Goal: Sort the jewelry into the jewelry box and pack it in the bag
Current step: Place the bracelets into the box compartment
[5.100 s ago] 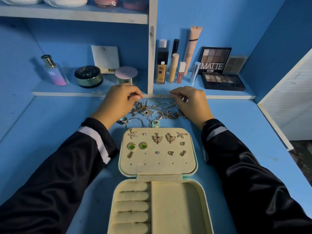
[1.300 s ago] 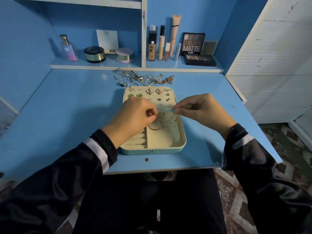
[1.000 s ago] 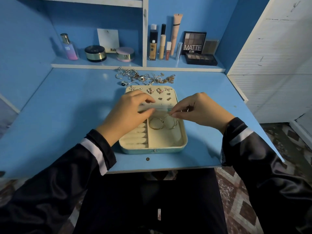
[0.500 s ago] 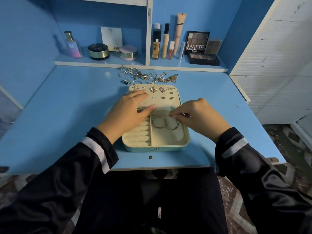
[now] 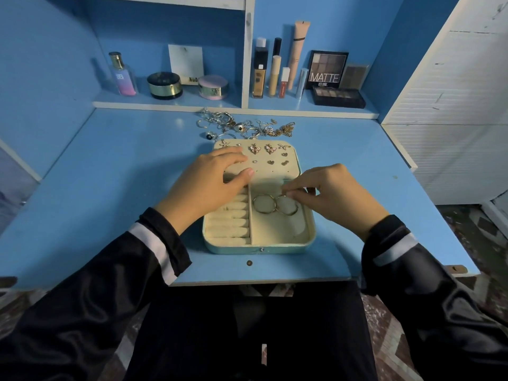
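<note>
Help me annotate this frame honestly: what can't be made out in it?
Head view only:
- Left part of the jewelry box lid: covered by the left hand.
- Whether the right hand pinches or merely touches the right hoop: its fingers hide the contact.
- Single pieces in the jewelry pile: too small, tangled.
- The bag: not in frame.

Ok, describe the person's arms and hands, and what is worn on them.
Both arms wear long, shiny black sleeves: the left sleeve and the right sleeve. Each has a white band near the wrist, then a black cuff. The left hand and right hand are bare, without gloves.
</note>
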Tool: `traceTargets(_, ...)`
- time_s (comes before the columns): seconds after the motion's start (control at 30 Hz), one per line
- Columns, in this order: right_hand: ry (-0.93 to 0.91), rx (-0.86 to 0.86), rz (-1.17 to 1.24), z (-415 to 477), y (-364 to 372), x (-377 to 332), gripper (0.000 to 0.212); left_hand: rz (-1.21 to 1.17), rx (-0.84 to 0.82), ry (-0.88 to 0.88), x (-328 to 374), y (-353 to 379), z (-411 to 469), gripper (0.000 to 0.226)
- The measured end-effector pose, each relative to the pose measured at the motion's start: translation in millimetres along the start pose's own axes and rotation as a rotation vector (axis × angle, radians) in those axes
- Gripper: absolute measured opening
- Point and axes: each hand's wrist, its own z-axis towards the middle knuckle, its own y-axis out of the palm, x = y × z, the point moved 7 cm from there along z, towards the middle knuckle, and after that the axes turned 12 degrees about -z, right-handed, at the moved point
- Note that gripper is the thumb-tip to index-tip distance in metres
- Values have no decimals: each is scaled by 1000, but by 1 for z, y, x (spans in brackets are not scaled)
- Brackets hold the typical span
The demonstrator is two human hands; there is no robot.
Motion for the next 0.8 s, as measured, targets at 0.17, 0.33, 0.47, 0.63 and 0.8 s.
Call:
traceTargets(0.17,165,32,320,17,-12,19,13,-24,72,10,-11,-18,20,32)
traceTargets(0.33,251,77,382,54,-7,44,14,8,104,-20,-33,-30,53,30)
traceTargets(0.47,282,54,350,90,10,62,13,30,129,-53,-53,-33,78,28)
traceTargets(0.63,249,-6,272,130,31,70,13,47,128,-66,-84,-35,103,27)
traceTargets(0.8,177,-77,164,165,47,70,13,57,163,-46,-103,-38,121,22)
